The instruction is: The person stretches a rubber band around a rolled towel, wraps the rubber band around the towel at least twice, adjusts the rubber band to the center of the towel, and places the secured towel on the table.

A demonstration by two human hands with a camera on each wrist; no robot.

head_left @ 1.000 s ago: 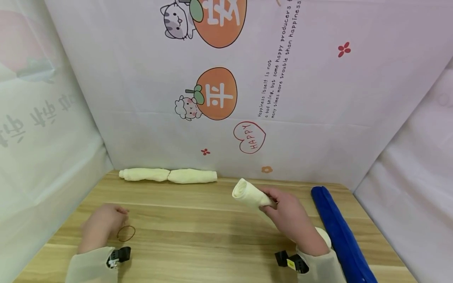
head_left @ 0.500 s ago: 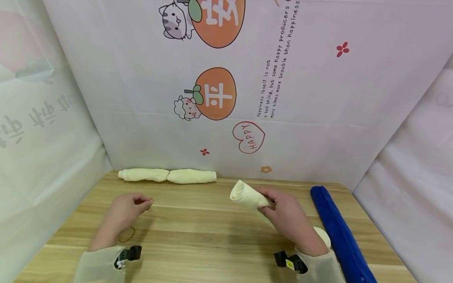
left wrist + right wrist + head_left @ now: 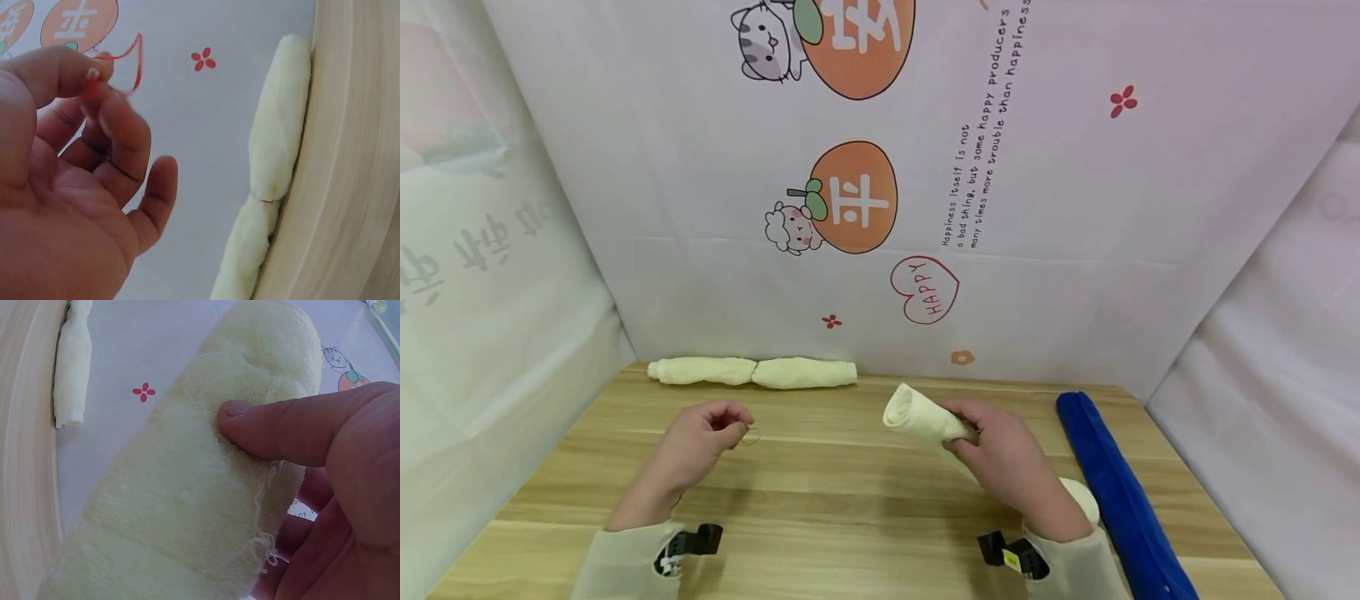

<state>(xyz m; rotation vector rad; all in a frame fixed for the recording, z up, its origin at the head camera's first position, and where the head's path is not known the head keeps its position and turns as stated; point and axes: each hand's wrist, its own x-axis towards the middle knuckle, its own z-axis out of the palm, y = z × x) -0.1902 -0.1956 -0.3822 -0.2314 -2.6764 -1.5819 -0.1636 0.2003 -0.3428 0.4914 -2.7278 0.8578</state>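
My left hand is raised over the left half of the table. Between thumb and fingertips it pinches a thin red rubber band, whose loop sticks out past the fingers in the left wrist view. On the right, my right hand grips a pale yellow rolled towel, thumb on the near side and fingers behind. The roll's spiral end points up and left, and its lower end reappears beyond the forearm. Loose threads hang along its edge in the right wrist view. A gap separates the two hands.
Against the back wall lies another pale yellow rolled towel, cinched at its middle by a thin band. A dark blue rolled towel lies along the right side. White printed sheeting encloses the wooden table at the back and sides.
My left hand has lifted the rubber band and moved right and slightly away from me. Another loop on the table is now mostly covered by the left forearm. The right hand keeps its hold.
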